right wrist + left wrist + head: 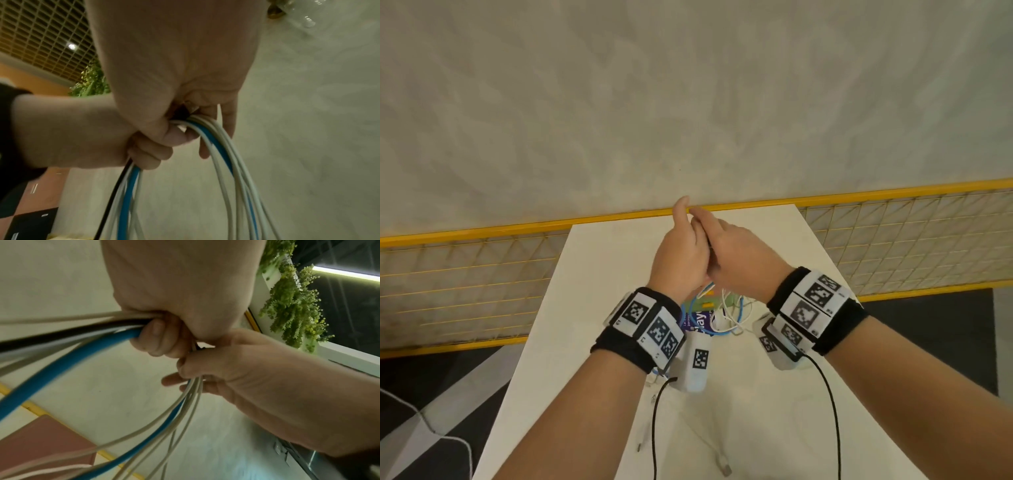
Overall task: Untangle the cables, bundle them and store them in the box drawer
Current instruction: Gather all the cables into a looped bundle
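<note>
Both hands are raised together above the white table (602, 274). My left hand (681, 250) grips a bundle of cables in its fist: a blue cable (82, 353), a black one (61, 334) and several white ones. My right hand (739, 260) touches the left one and grips the same bundle, with the white cables (226, 162) and a blue strand running down from its fingers (228, 123). The loops hang under the hands (722, 318) over a green and purple box (700, 317), which is mostly hidden. I cannot tell how its drawer stands.
A loose white cable (709, 445) with metal plugs lies on the table's near part. Black leads (654, 428) hang from my wrist devices. A yellow-framed mesh railing (482, 274) runs behind the narrow table, with a pale wall beyond.
</note>
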`<state>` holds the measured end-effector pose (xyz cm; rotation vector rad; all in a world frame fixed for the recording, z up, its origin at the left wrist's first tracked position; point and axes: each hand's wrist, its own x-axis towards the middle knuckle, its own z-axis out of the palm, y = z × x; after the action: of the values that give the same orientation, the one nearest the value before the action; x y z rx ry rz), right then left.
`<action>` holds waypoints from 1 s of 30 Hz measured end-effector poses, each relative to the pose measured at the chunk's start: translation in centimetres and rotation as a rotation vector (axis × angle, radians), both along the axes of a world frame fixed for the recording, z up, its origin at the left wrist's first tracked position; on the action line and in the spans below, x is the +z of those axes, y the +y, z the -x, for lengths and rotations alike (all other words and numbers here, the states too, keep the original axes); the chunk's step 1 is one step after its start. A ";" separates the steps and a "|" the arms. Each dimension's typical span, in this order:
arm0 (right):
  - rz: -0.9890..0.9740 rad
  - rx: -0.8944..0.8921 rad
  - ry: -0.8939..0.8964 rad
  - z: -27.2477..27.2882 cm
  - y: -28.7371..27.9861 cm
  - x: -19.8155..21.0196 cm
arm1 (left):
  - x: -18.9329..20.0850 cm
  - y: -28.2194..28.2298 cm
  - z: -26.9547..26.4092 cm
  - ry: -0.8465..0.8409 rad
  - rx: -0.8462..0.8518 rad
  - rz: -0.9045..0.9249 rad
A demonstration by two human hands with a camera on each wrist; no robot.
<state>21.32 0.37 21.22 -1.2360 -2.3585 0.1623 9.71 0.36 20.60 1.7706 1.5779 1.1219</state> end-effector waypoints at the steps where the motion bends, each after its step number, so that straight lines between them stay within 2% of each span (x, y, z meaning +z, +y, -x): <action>1: -0.028 -0.035 -0.054 0.1 0.2 -0.3 | -0.1 -0.1 0.0 0.009 -0.017 0.012; 3: -0.072 -0.081 -0.151 0.2 0.4 -0.5 | -0.4 -0.4 0.2 -0.035 -0.068 0.030; 5: -0.024 -0.113 -0.173 0.0 0.6 -0.2 | -1.2 -0.6 0.6 -0.211 -0.169 0.040; 6: 0.028 -0.129 -0.106 -0.4 0.7 -0.1 | -1.7 -0.9 1.0 -0.285 -0.210 0.046; 8: 0.088 -0.194 0.155 -1.7 1.1 0.6 | -2.9 -1.6 1.8 -0.293 -0.261 0.079; 10: 0.055 -0.267 0.458 -3.6 1.8 1.5 | -4.7 -2.6 2.6 -0.164 -0.299 0.136; 12: 0.043 -0.321 0.602 -5.7 2.3 1.7 | -6.5 -3.1 3.3 -0.038 -0.303 0.194; 14: 0.100 -0.355 0.514 -7.0 2.4 1.1 | -7.3 -2.8 3.7 0.059 -0.262 0.213; 15: 0.142 -0.390 0.404 -7.5 2.4 0.5 | -7.4 -2.5 3.8 0.125 -0.239 0.222; 18: 0.226 -0.597 -0.122 -7.9 1.6 -0.8 | -7.1 -1.4 3.6 0.306 -0.190 0.247; 19: 0.172 -0.609 -0.247 -7.5 1.1 -0.9 | -6.9 -1.1 3.2 0.361 -0.185 0.246; 20: 0.066 -0.568 -0.333 -6.8 0.4 -1.0 | -6.6 -0.9 2.7 0.405 -0.189 0.240; 22: -0.102 -0.362 -0.453 -4.7 -0.5 -1.8 | -5.7 -0.7 1.3 0.489 -0.213 0.219; 24: -0.104 -0.164 -0.478 -2.6 -0.9 -3.2 | -4.4 -0.8 0.0 0.546 -0.273 0.176; 25: -0.051 -0.130 -0.457 -2.1 -1.0 -3.5 | -3.9 -0.9 -0.4 0.553 -0.305 0.151; 27: 0.078 -0.138 -0.351 -2.0 -1.2 -2.9 | -3.4 -1.2 -0.4 0.481 -0.362 0.114; 30: 0.153 -0.159 -0.109 -2.9 -1.5 -1.2 | -4.0 -1.8 1.2 0.287 -0.408 0.055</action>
<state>24.27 -1.17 20.00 -1.5350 -2.3626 0.2333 8.49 -1.40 16.56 2.1627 1.2931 0.6489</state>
